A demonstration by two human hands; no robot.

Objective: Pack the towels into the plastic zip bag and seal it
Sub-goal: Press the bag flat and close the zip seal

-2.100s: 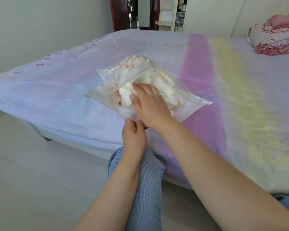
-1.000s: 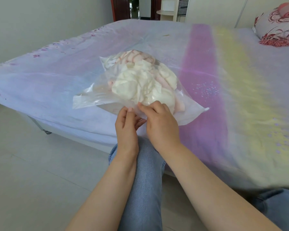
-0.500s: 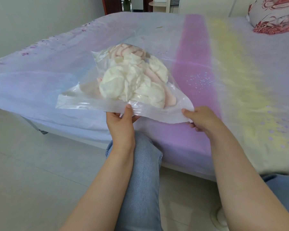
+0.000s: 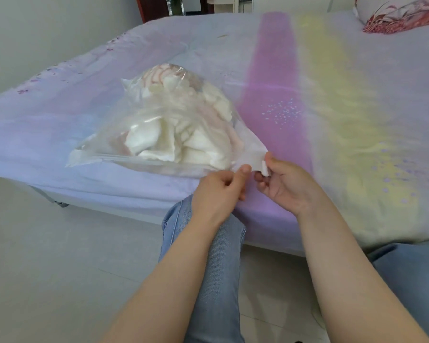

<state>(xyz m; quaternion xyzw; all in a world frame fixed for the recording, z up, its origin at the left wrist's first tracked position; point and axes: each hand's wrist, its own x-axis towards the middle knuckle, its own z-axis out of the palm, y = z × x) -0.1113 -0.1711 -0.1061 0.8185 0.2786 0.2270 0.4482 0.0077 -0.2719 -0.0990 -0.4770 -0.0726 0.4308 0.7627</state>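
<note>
A clear plastic zip bag [image 4: 104, 149] lies on the bed near its front edge, stuffed with crumpled white and pink towels [image 4: 183, 134]. Its mouth runs along the near side. My right hand [image 4: 285, 184] pinches the bag's right corner, with a small white slider at my fingertips. My left hand [image 4: 218, 191] sits right beside it and pinches the bag's mouth edge between thumb and fingers.
The bed [image 4: 332, 120] carries a pastel sheet with purple and yellow bands. A red-patterned pillow [image 4: 401, 13] lies at the far right. My knees in blue jeans [image 4: 208, 256] are below the bed edge, over a pale tiled floor [image 4: 60, 268].
My left hand has slid right along the bag's mouth from its middle to meet my right hand at the right corner. The view has shifted slightly.
</note>
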